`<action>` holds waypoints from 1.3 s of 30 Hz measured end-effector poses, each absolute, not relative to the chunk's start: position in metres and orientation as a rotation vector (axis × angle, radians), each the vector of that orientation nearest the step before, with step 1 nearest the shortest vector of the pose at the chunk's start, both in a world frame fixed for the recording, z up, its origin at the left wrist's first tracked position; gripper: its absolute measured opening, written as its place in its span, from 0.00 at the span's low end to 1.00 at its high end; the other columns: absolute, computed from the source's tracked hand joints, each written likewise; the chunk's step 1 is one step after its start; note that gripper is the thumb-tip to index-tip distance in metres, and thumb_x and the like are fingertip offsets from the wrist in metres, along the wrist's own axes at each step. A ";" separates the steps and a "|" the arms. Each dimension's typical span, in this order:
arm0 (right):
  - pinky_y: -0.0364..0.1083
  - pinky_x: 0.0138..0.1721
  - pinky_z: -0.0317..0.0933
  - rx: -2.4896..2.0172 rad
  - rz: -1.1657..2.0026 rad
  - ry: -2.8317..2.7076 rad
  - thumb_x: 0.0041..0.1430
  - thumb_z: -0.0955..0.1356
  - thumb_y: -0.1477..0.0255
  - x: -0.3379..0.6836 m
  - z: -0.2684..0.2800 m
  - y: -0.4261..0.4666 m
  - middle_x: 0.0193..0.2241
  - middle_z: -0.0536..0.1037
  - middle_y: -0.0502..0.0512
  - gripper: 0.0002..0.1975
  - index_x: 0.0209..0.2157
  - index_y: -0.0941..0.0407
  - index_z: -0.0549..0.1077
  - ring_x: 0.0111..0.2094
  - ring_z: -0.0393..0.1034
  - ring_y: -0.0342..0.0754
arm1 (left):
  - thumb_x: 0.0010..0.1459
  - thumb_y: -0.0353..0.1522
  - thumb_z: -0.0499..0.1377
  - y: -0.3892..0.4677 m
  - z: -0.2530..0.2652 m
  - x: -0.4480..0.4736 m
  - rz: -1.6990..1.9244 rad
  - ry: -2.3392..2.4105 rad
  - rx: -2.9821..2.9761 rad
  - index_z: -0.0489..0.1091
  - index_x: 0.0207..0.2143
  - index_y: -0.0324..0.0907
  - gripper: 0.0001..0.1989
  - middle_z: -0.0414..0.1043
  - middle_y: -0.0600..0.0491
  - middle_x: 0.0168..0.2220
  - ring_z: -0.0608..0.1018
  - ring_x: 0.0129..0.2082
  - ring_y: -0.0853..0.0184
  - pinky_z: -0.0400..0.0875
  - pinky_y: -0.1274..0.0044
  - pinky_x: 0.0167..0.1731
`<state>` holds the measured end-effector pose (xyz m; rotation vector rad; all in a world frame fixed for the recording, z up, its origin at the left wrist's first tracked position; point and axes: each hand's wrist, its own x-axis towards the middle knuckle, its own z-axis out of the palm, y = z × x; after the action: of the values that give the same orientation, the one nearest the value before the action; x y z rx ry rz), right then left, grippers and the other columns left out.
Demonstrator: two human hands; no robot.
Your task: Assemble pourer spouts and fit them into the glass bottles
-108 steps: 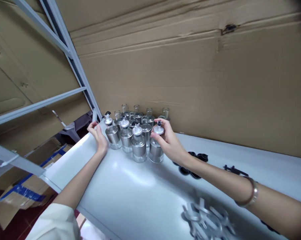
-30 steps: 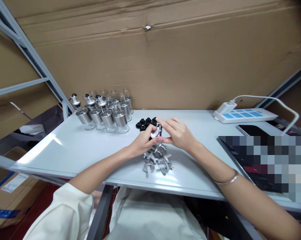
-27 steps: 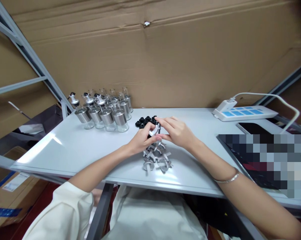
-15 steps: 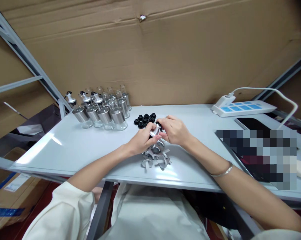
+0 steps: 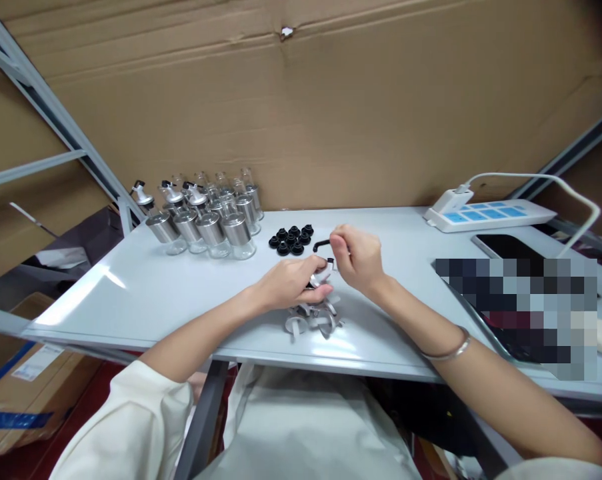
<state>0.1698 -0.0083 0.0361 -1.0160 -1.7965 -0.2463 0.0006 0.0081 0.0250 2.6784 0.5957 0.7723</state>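
Note:
My left hand [image 5: 287, 283] pinches a silver pourer cap [image 5: 323, 273] between thumb and fingers; a small black part shows at its top. My right hand [image 5: 359, 257] is closed round a black hooked spout piece [image 5: 321, 245], whose bent end sticks out to the left above the cap. Below my left hand lies a pile of loose silver pourer caps [image 5: 295, 325], partly covered by my fingers. Several black ribbed stoppers [image 5: 292, 241] stand grouped just behind my hands.
Several glass bottles with steel sleeves [image 5: 237, 228] stand at the back left, some topped with pourers [image 5: 195, 194]. A power strip [image 5: 491, 215] with a plugged charger, a phone [image 5: 505, 245] and a pixelated area are at the right. Cardboard [image 5: 331, 120] walls the back.
My hands have moved apart slightly. The right hand has lifted and turned, with the black spout piece now showing away from the cap. My left hand sits a little lower.

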 end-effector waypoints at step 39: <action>0.48 0.50 0.59 -1.949 0.188 -2.195 0.58 0.62 0.75 0.271 -0.002 0.052 0.44 0.72 0.68 0.22 0.53 0.65 0.69 0.44 0.69 0.54 | 0.61 0.36 0.52 0.046 0.008 -0.012 1.200 0.663 2.924 0.53 0.44 0.41 0.13 0.68 0.49 0.38 0.71 0.28 0.71 0.62 0.78 0.28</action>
<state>0.2707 0.0517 -0.0018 -1.9494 -2.1950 0.1875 -0.0124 0.0462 0.0077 2.9238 0.6628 1.2003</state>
